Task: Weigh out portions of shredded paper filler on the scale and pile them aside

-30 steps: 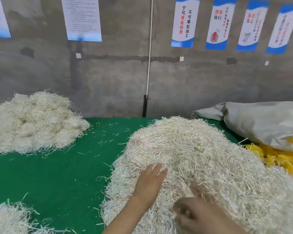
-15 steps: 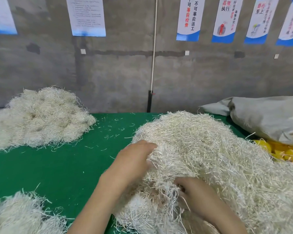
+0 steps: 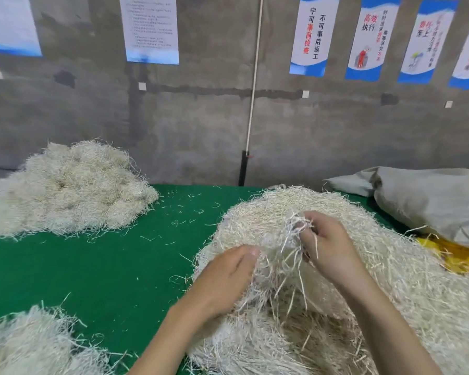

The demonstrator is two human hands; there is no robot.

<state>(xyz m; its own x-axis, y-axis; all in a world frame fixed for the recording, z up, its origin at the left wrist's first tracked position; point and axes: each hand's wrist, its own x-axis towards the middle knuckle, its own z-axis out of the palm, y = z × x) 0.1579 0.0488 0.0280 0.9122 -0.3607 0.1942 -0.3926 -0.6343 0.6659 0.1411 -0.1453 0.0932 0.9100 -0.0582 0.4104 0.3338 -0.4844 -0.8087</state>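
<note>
A big heap of cream shredded paper filler (image 3: 390, 280) covers the right half of the green table (image 3: 92, 272). My left hand (image 3: 225, 280) grips a clump (image 3: 274, 269) pulled up from the heap's near left side. My right hand (image 3: 328, 244) pinches strands at the top of that same clump, fingers curled round them. A finished pile of filler (image 3: 71, 190) lies at the far left. Another small pile (image 3: 30, 345) sits at the near left corner. No scale is in view.
A grey sack (image 3: 423, 201) lies at the far right, with yellow material (image 3: 455, 255) below it. A concrete wall with posters (image 3: 312, 36) backs the table. A white pipe (image 3: 252, 104) runs down the wall. Loose strands dot the green cloth.
Both hands have risen out of the heap, drawing a clump up with them. My right hand moved up and away from me, from buried in the filler to pinching strands on top.
</note>
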